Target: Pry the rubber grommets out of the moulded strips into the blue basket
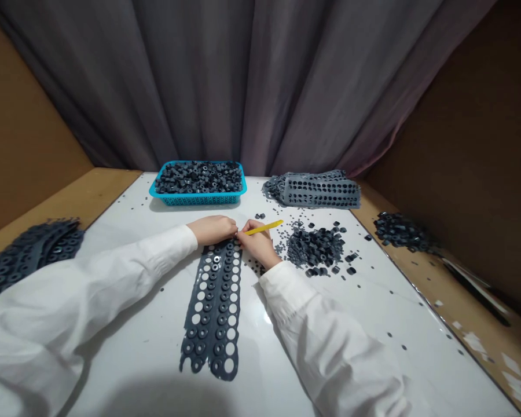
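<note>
A long dark grey rubber sheet (212,315) lies on the white table, running away from me. Ring-shaped rubber parts fill its middle rows, while many holes along both sides show white through. My left hand (212,230) is closed at the sheet's far end, its fingertips pressed together there. Beside it, my right hand (259,242) pinches a thin yellow tool (267,227), whose free end points up and right. Its working tip is hidden among my fingers, close to the left fingertips. What exactly lies between the fingertips is too small to make out.
Behind stands a blue basket (198,198) full of small rubber rings. Perforated sheets (323,190) are stacked at back right. Loose dark pieces form a pile (316,248) right of my hand and another pile (402,230) beyond. More ringed sheets (30,258) lie at left.
</note>
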